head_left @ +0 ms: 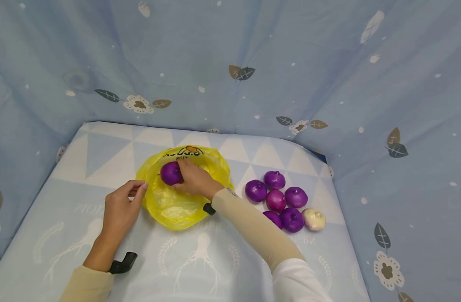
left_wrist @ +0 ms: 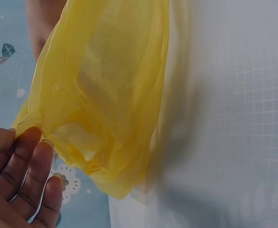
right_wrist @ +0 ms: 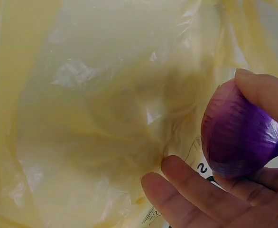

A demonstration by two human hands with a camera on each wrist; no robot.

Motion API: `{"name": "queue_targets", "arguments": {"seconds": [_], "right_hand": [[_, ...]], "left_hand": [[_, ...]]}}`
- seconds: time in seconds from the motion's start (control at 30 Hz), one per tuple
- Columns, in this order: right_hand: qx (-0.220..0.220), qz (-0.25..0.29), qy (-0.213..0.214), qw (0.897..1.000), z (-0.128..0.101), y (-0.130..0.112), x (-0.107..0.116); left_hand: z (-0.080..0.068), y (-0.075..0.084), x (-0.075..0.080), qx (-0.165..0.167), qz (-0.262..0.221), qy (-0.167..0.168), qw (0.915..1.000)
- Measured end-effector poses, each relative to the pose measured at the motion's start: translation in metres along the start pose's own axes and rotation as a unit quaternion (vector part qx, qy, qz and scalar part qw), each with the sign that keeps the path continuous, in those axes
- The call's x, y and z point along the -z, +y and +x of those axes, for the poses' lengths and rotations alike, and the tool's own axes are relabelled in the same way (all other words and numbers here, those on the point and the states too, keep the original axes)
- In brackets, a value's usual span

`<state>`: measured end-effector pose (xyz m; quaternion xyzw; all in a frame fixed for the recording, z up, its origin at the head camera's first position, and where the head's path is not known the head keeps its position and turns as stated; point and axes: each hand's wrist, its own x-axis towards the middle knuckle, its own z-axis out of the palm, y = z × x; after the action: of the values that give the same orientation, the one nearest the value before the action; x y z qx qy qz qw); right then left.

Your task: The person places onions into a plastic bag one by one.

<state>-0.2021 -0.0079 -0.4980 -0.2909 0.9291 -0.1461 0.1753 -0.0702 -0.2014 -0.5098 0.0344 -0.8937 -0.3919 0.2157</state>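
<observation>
The right hand (head_left: 194,180) curls around a purple onion (head_left: 172,173), holding it over the open yellow bag (head_left: 177,205). Just beside it, the left hand (head_left: 121,207) seems to pinch the bag's rim, fingers bent. Well to the right of both, more onions (head_left: 281,201) cluster on the bench (head_left: 215,260).

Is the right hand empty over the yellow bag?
No, the right hand holds a purple onion in its grip above the yellow plastic bag.
</observation>
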Motion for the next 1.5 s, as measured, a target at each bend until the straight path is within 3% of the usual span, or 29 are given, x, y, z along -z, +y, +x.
{"name": "queue_targets", "arguments": {"seconds": [0.37, 0.83, 1.1, 1.5], "right_hand": [[-0.023, -0.026, 0.011, 0.999, 0.015, 0.001, -0.003], [-0.016, -0.03, 0.037, 0.999, 0.029, 0.002, -0.005], [0.002, -0.075, 0.027, 0.997, 0.033, -0.008, -0.009], [-0.035, -0.098, 0.014, 0.995, 0.033, -0.021, -0.014]], "left_hand": [[0.002, 0.0, 0.0, -0.002, 0.005, -0.001, 1.0], [0.004, -0.002, 0.002, -0.002, 0.012, -0.001, 0.9999], [0.003, -0.004, 0.003, 0.003, 0.011, 0.001, 0.9999], [0.002, -0.003, 0.002, 0.005, 0.008, 0.0, 1.0]]}}
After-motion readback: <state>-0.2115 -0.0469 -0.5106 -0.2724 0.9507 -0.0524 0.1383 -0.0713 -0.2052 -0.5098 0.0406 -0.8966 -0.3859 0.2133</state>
